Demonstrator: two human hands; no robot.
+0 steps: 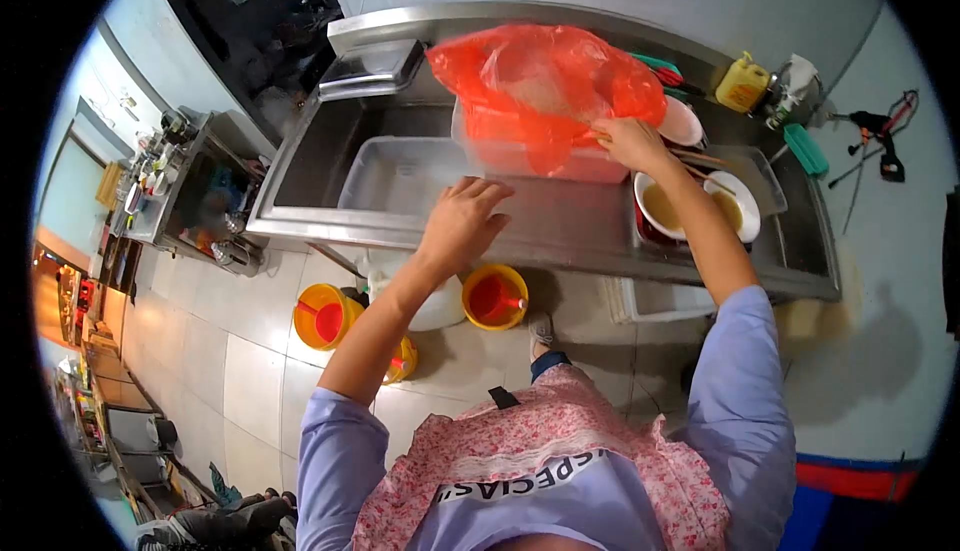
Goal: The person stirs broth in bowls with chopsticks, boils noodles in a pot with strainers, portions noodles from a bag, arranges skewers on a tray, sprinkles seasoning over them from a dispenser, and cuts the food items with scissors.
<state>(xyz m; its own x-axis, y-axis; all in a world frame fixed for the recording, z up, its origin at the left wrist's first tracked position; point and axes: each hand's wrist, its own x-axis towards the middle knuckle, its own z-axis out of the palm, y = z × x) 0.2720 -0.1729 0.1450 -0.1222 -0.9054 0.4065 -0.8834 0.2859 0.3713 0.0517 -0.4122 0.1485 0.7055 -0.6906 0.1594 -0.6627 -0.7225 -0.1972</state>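
A red plastic bag (540, 76) lies spread over a translucent tub on the steel sink unit. My right hand (630, 143) is at the bag's right lower edge, its fingers closed on the plastic. My left hand (465, 216) hovers above the sink's front edge, fingers apart and holding nothing. Behind it, a clear plastic tub (400, 173) sits in the left basin. To the right of the bag are a white bowl (657, 209) and another white bowl (745, 201), both with yellowish liquid, with chopsticks (700, 159) close by.
A steel lid (372, 69) rests on the back left rim. At the back right stands a yellow bottle (743, 83), near a green tray (806, 149). On the floor below are a yellow bucket (465, 296), more yellow buckets and a white crate (670, 301).
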